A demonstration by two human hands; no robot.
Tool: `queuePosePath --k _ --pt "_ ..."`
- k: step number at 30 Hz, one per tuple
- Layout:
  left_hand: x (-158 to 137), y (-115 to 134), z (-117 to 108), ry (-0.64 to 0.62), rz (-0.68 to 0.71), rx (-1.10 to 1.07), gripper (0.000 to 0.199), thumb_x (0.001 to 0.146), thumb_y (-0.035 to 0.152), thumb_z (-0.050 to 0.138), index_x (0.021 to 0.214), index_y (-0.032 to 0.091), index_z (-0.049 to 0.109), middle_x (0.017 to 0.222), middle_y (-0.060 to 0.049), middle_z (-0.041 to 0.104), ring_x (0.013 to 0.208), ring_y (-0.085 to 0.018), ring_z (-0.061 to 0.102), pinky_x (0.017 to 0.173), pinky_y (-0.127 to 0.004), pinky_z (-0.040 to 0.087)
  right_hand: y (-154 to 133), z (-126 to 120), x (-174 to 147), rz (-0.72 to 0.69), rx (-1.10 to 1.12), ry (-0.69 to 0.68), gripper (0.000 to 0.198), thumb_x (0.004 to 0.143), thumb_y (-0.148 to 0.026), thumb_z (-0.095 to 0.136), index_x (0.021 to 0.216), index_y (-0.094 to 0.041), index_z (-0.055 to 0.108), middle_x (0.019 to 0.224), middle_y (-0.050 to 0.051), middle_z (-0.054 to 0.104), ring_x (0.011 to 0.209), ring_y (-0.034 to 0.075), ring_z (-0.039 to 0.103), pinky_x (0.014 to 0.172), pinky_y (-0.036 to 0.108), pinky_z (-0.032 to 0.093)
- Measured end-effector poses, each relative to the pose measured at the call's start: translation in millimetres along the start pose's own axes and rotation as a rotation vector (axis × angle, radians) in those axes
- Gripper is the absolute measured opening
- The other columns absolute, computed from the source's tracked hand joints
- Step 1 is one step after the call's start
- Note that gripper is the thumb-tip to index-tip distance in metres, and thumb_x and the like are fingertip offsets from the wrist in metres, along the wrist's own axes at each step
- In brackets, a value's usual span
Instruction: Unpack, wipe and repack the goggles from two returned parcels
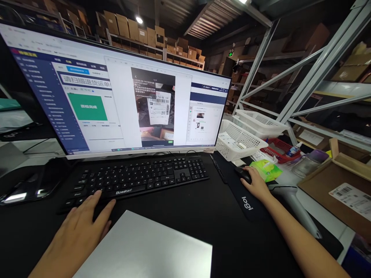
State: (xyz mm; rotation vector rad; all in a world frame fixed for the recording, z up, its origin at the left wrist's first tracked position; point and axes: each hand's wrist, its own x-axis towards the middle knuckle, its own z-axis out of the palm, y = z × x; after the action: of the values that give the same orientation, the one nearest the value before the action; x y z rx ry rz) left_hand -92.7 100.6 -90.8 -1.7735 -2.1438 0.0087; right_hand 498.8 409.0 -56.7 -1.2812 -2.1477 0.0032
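My left hand (82,227) lies with fingers spread at the lower left edge of a black keyboard (145,175), fingertips on or just over its bottom keys. My right hand (256,183) is curled over a black computer mouse (243,175) on a dark mouse pad (247,204). Close in front of me, beside the left hand, is a plain silvery-white flat-topped object (153,251), cut off by the bottom of the view. Behind the keyboard a wide monitor (121,104) shows a photo of a shipping label and a green panel.
A phone-like black device (29,189) lies left. To the right are a white plastic basket (240,143), a red tray (279,150), a green tissue pack (266,170), a grey barcode scanner (298,212) by my forearm, and an open cardboard box (339,185). Metal shelving (269,85) stands behind.
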Motion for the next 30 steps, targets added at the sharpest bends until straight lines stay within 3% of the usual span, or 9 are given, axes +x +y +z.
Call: queuePosePath --k 4,9,13,22,30 --pt "-1.8 1.1 0.6 0.033 0.003 0.016 0.066 0.093 0.031 0.056 0.157 0.013 0.061 0.177 -0.029 0.035 0.163 -0.043 0.043 0.131 -0.064 0.038 -0.3 -0.6 0.1 -0.004 0.002 -0.007 0.047 0.092 -0.041 0.064 0.136 -0.024 0.062 0.139 0.017 0.065 0.135 0.039 0.063 0.12 0.062 0.051" --pt "-2.0 -8.8 16.4 0.014 -0.003 0.013 0.077 0.085 0.04 0.065 0.159 0.018 0.06 0.178 -0.025 0.036 0.162 -0.048 0.042 0.13 -0.071 0.036 0.7 -0.3 0.3 -0.008 0.004 -0.013 0.047 0.093 -0.041 0.064 0.136 -0.024 0.062 0.139 0.017 0.065 0.135 0.038 0.064 0.12 0.06 0.052" --pt "-0.2 -12.7 20.6 0.008 0.003 0.011 0.075 0.087 0.036 0.062 0.16 0.02 0.059 0.178 -0.023 0.037 0.163 -0.044 0.042 0.133 -0.066 0.035 1.1 0.3 0.3 -0.004 0.008 -0.007 0.047 0.092 -0.042 0.065 0.136 -0.024 0.062 0.14 0.017 0.066 0.135 0.039 0.064 0.119 0.062 0.052" --pt "-0.2 -11.5 17.6 0.02 0.012 -0.007 0.076 0.087 0.039 0.06 0.159 0.016 0.06 0.177 -0.027 0.037 0.164 -0.045 0.041 0.131 -0.065 0.038 1.4 0.7 0.3 -0.003 0.011 0.001 0.047 0.091 -0.042 0.066 0.135 -0.025 0.063 0.14 0.017 0.066 0.135 0.039 0.064 0.12 0.063 0.051" --pt "0.2 -17.1 28.3 0.102 0.051 -0.011 0.075 0.083 0.037 0.062 0.155 0.013 0.064 0.175 -0.031 0.037 0.159 -0.05 0.045 0.127 -0.07 0.041 -0.5 -1.5 0.1 -0.005 0.003 -0.013 0.047 0.093 -0.042 0.063 0.136 -0.023 0.062 0.14 0.018 0.065 0.135 0.039 0.065 0.12 0.062 0.052"
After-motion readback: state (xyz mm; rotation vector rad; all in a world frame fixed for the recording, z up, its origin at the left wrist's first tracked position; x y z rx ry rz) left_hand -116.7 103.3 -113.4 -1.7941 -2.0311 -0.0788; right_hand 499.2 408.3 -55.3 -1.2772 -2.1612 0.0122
